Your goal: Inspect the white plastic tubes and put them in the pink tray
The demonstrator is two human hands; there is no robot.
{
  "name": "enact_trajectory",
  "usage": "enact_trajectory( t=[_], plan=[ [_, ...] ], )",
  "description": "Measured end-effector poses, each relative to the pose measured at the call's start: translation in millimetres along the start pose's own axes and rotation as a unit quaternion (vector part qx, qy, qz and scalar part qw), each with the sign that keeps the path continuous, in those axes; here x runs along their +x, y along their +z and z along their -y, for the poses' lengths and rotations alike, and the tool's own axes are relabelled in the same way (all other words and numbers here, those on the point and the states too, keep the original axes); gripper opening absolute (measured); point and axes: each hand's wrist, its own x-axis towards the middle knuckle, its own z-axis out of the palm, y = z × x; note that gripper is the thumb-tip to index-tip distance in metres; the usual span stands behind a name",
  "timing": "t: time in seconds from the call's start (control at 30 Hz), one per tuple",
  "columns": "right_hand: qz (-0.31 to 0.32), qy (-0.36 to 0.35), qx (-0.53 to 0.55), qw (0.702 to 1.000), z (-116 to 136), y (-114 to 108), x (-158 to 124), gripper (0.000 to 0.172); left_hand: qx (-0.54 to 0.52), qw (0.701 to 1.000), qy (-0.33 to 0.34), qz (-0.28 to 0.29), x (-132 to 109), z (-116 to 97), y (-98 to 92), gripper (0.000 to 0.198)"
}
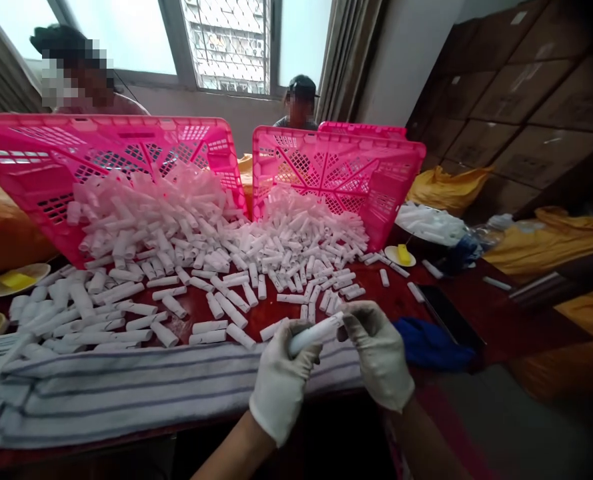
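Note:
A white plastic tube (pixel 315 335) is held between my two gloved hands, tilted up to the right above the table's front edge. My left hand (pixel 285 373) is closed around its lower left end. The fingertips of my right hand (pixel 379 353) pinch the far right end, where a small detail is too fine to make out. Both hands wear white gloves with greyish fingertips. Just beyond them, many loose white tubes (pixel 232 308) lie scattered on the dark red table. Below and beside my left hand runs a striped towel (pixel 141 380).
Two pink crates (pixel 226 170) (pixel 339 157) lie tipped toward me with heaps of tubes spilling out. Small dishes with yellow sponges (pixel 403 254) (pixel 19 280), a blue cloth (pixel 433 343) and a dark phone-like slab (pixel 449 313) lie around. Two people sit opposite; cartons (pixel 531 120) are stacked at right.

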Motion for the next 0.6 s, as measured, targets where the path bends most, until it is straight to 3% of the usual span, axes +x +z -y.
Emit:
enact_trajectory(
  t=[0.23, 0.43, 0.5, 0.6],
  plan=[
    [0.050, 0.062, 0.024, 0.997, -2, 3, 9, 0.035, -0.049, 0.999, -0.014, 0.005, 4, 0, 3.5, 0.029],
    [0.120, 0.094, 0.042, 0.987, 2, 1, 11, 0.043, 0.018, 0.999, 0.030, -0.025, 5, 2, 2.9, 0.035],
    [0.154, 0.097, 0.028, 0.983, 3, 1, 8, 0.041, 0.000, 1.000, 0.023, -0.007, 7, 1, 2.2, 0.034],
    [0.145, 0.062, 0.022, 0.987, 2, 3, 4, 0.034, -0.016, 0.999, 0.020, 0.025, 11, 3, 2.3, 0.030]
  ],
)
